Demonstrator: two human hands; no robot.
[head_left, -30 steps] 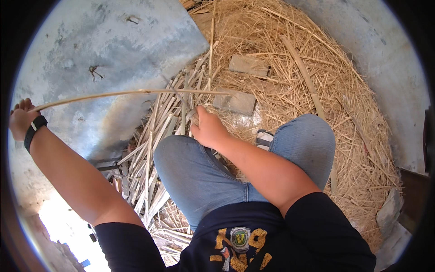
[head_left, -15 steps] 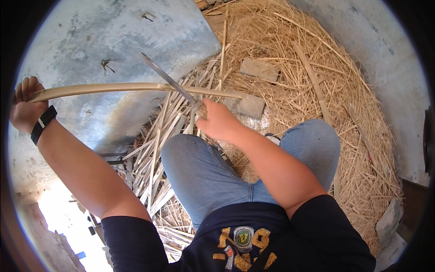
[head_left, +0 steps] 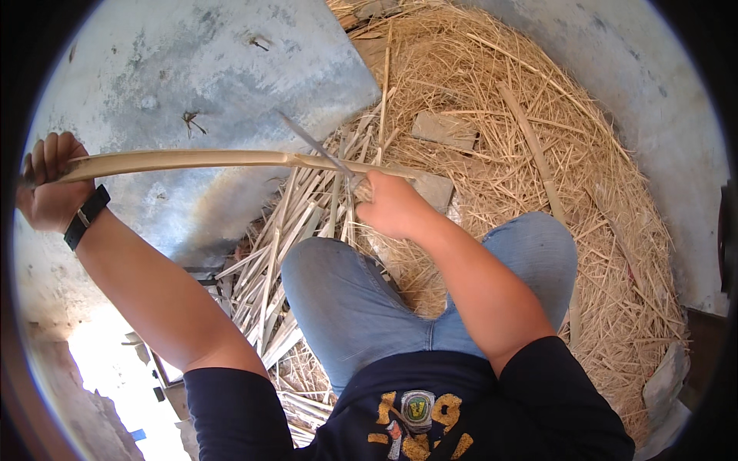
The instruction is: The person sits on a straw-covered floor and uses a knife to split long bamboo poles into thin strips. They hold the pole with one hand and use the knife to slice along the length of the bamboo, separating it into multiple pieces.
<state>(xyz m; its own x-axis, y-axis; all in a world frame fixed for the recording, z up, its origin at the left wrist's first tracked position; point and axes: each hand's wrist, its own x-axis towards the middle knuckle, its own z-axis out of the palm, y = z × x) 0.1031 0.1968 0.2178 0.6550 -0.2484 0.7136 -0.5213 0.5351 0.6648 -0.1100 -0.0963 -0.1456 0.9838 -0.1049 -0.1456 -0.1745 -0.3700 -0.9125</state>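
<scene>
At the far left my left hand (head_left: 58, 180) is closed around one end of a long, pale split bamboo strip (head_left: 200, 159), with a dark band on the wrist. The strip runs rightward, slightly bowed, with a node near its middle. My right hand (head_left: 396, 206) grips the handle of a long knife (head_left: 311, 140). Its blade lies slantwise across the strip, just right of the node, tip pointing far left. The right end of the strip rests near a flat grey block (head_left: 434, 190). My fingers mostly hide the knife's handle.
Thin split strips (head_left: 269, 253) lie heaped beside my left knee. Straw-like shavings (head_left: 615, 307) cover the floor to the right, with a second block (head_left: 446, 131) and a longer bamboo piece (head_left: 530, 146) among them. A blue-grey worn panel (head_left: 207, 69) stands at the far left.
My right hand and the knife have moved a little to the right along the bamboo strip. The strip has shifted slightly right and nearer, still in my left hand.
</scene>
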